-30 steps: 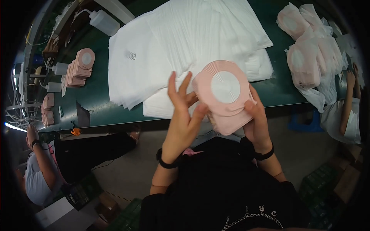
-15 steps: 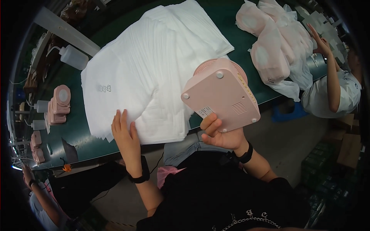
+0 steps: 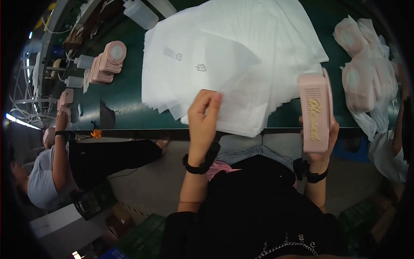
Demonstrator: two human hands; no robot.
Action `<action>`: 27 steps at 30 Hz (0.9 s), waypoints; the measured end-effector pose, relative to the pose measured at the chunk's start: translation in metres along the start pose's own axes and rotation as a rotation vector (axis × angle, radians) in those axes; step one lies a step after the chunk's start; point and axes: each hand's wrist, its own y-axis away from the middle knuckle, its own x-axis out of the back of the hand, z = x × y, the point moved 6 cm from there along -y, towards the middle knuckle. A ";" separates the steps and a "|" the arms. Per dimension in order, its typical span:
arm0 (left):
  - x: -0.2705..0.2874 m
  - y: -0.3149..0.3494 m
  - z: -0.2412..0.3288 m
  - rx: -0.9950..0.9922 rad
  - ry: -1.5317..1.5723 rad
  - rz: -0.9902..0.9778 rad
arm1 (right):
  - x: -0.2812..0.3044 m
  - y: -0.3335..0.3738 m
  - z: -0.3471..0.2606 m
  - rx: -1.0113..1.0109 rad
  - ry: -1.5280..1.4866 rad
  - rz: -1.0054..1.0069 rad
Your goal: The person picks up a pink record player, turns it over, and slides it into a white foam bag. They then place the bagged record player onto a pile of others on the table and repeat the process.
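Note:
A fanned stack of thin white translucent bags (image 3: 172, 86) with small grey printed symbols lies on the green table. My left hand (image 3: 203, 114) is closed in a pinch on the near edge of the top white bag (image 3: 235, 101), which is partly raised off the stack. To the right, my right hand (image 3: 328, 140) grips a pink box-shaped device (image 3: 314, 114) from its far side and below. The device stands upright just beyond the stack's right corner, showing a narrow side with a dotted grille and gold lettering. Some fingers of that hand are hidden behind it.
Bagged pink devices (image 3: 360, 82) lie at the right, near another person's sleeve (image 3: 386, 155). More pink devices (image 3: 108, 62) stand at the left. White squeeze bottles (image 3: 141, 15) are at the table's far side. Another person (image 3: 47, 168) works at the left end.
My left hand has gone from lying on the stack to pinching the top bag and lifting its edge. My right hand has turned the device from its underside to a narrow side. The view has shifted left.

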 end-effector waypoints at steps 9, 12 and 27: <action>-0.066 0.042 0.025 0.152 0.386 -0.474 | -0.027 0.014 0.065 -0.235 -0.338 -0.151; -0.069 0.051 0.019 0.248 0.474 -0.386 | -0.038 0.017 0.052 -0.207 -0.366 -0.154; -0.035 0.006 0.020 0.140 0.428 -0.049 | -0.018 0.031 0.014 -0.315 -0.167 -0.114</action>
